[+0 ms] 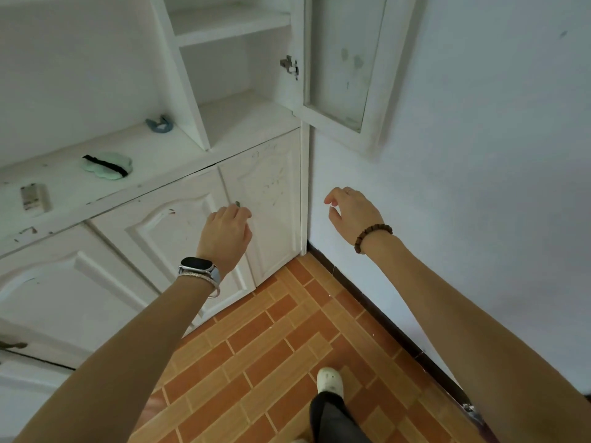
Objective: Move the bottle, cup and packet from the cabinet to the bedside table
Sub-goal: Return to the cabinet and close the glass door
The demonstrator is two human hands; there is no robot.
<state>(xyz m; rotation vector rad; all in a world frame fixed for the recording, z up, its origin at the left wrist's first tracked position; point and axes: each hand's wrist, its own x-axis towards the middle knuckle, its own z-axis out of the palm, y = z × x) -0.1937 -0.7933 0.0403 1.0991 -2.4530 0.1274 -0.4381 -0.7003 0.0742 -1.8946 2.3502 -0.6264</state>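
Note:
A white cabinet [179, 215] with closed lower doors stands in front of me. My left hand [225, 238], with a watch on its wrist, reaches the middle lower door, and its curled fingers close around the small dark door handle [238, 204]. My right hand [351, 215], with a bead bracelet, hovers in front of the white wall to the right of the cabinet, fingers loosely curled and holding nothing. No bottle, cup or packet shows; the inside of the lower cabinet is hidden.
On the cabinet's ledge lie a mint eye mask [107, 166], a blue clip [160, 124] and a small whitish box [33, 196]. An upper glass door [335, 59] hangs open over bare shelves. My foot [330, 380] stands on the orange tile floor.

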